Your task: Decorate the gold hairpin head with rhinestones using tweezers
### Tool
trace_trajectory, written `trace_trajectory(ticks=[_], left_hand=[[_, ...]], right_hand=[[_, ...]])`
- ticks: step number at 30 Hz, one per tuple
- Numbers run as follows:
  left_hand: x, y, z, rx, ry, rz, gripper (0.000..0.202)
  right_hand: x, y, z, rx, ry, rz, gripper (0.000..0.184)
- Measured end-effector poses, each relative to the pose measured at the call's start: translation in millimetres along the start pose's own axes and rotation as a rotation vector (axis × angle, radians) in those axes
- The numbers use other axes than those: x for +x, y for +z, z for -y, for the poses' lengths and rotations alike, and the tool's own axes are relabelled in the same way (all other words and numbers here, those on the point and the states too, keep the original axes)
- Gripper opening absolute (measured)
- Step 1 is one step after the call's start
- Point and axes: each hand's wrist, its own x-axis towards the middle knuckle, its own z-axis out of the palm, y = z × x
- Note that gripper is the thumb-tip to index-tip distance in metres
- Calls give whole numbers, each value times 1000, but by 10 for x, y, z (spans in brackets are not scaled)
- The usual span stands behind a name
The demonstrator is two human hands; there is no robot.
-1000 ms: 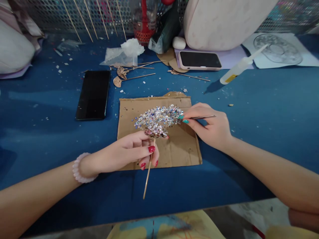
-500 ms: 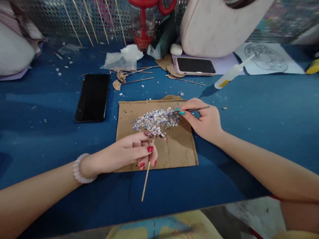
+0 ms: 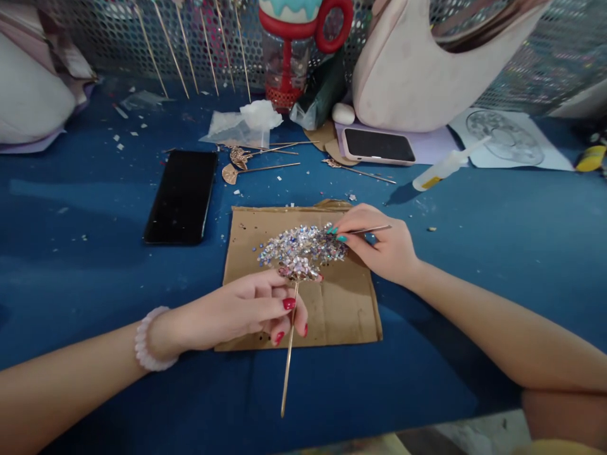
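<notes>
My left hand [image 3: 258,309] is closed around the gold stem of a hairpin [image 3: 288,376], whose head, covered in sparkling stones, points away from me. Just beyond that head lies a loose pile of rhinestones [image 3: 291,243] in silver, blue and clear tones, spread on a piece of cardboard [image 3: 348,313]. At the pile's right edge, my right hand [image 3: 386,246] pinches slim metal tweezers [image 3: 374,229]. Their tips are hidden by the fingers and stones, so I cannot tell whether they grip a stone.
A black phone [image 3: 183,197] lies left of the cardboard. Behind it are several gold hairpins [image 3: 268,167], a plastic bag [image 3: 237,129], a second phone [image 3: 379,145] and a glue bottle [image 3: 439,170]. A red-handled cup [image 3: 284,63] and a pale handbag [image 3: 408,76] stand at the back.
The camera view has tilted up, so everything sits lower in the picture. Both hands keep their grips, and the right fingers remain at the pile's right edge.
</notes>
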Motion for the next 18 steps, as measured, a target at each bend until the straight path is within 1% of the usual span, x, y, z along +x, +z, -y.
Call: trace_trajectory(ticks=[4,8,13,18], left_hand=[[-1,-35,8,-45,-15,29,39],[-11,-79,38,-75,11,74,34],[-24,-92,52,-93,37,88,34],[-27,-100,64,-134,39,111,37]], right_hand=[[0,-18,-4,-10,-37,13,8],[3,-33,-1,-11,-47,10,10],[6,-32,13,-12,-69,-1,12],[13,-27,21,5,-93,4,11]])
